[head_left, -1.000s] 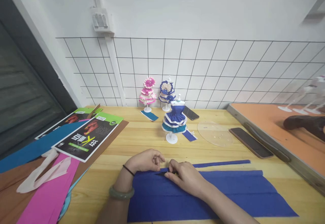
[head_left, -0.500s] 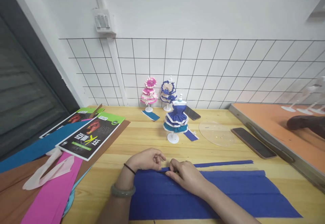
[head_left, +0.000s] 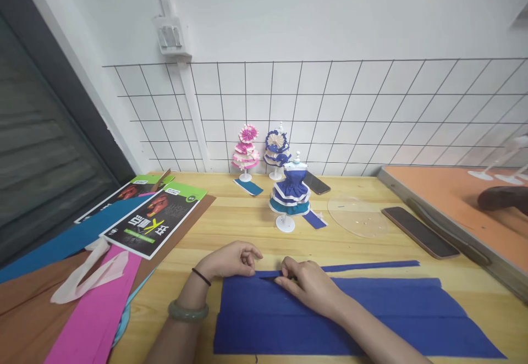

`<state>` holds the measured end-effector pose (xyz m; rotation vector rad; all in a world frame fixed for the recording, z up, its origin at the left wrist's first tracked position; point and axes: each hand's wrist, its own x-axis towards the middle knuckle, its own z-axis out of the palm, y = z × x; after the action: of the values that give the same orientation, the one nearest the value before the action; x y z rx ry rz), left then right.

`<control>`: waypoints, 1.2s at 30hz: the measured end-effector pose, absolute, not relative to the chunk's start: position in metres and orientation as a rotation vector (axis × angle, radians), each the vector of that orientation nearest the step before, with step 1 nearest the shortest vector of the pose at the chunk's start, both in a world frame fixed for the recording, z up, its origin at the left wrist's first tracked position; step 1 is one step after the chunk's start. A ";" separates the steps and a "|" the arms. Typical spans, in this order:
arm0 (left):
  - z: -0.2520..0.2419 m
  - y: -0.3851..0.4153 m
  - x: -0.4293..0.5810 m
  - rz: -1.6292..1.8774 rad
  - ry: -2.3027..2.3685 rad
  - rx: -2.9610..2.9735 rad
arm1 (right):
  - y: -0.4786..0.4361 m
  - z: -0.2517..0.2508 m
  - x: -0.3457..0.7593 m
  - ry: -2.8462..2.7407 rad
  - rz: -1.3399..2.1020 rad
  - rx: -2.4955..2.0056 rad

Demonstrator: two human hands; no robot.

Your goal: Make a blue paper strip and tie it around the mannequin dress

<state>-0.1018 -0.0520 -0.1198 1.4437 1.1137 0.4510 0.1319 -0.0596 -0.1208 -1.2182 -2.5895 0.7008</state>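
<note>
- My left hand curls its fingertips together, pinching the far edge of the blue paper sheet.
- My right hand pinches the same edge just beside it, thumb and forefinger pressed shut.
- The sheet lies flat on the wooden table.
- A narrow blue strip runs rightward from my fingers.

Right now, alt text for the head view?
The left hand and right hand pinch the far edge of a blue paper sheet on a wooden table, beside a thin blue strip. Behind stand three paper-dress mannequins; a phone lies at right.
</note>
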 end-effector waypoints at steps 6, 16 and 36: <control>-0.125 -0.055 -0.103 0.520 1.096 1.453 | -0.059 -0.121 0.127 -2.597 0.713 -1.200; -0.123 -0.058 -0.103 0.545 1.086 1.458 | -0.058 -0.121 0.116 -2.651 0.673 -1.199; -0.128 -0.057 -0.105 0.577 1.071 1.447 | -0.061 -0.122 0.111 -2.632 0.694 -1.233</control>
<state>-0.1051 -0.0573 -0.1277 1.4470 1.0711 0.5767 0.1106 -0.0606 -0.1219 -1.2330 -2.6317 0.6943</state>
